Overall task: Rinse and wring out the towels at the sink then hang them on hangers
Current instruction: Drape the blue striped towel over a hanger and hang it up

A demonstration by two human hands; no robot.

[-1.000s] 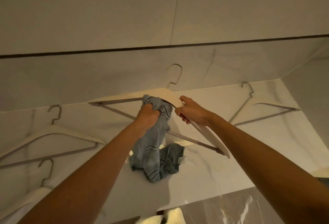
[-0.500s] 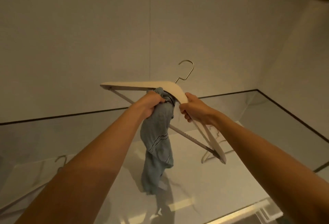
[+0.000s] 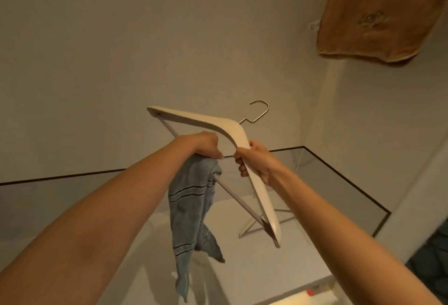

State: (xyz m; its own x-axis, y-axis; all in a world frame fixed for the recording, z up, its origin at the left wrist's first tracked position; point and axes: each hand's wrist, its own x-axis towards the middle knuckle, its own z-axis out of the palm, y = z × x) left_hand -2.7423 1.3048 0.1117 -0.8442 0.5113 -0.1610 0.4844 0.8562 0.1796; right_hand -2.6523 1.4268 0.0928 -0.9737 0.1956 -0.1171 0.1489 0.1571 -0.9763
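Up before the pale wall, held aloft: smooth cream wooden hanger (image 3: 232, 132), boomerang-shaped, wire hook (image 3: 260, 111) pointing up-right, long axis slanting upper left to lower right. Right hand (image 3: 254, 161) curled round its near arm; left hand (image 3: 206, 146) clutching soft blue striped towel (image 3: 191, 207), bunched at the crossbar, hanging limp.

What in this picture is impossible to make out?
All in the head view:
- Brown towel: cut off by the top and right edges; its support is out of frame.
- Second hanger on the counter: mostly hidden behind the held hanger.
- Top of the blue towel: covered by the left hand.
- Red speck near the bottom edge: too small and blurred to identify.
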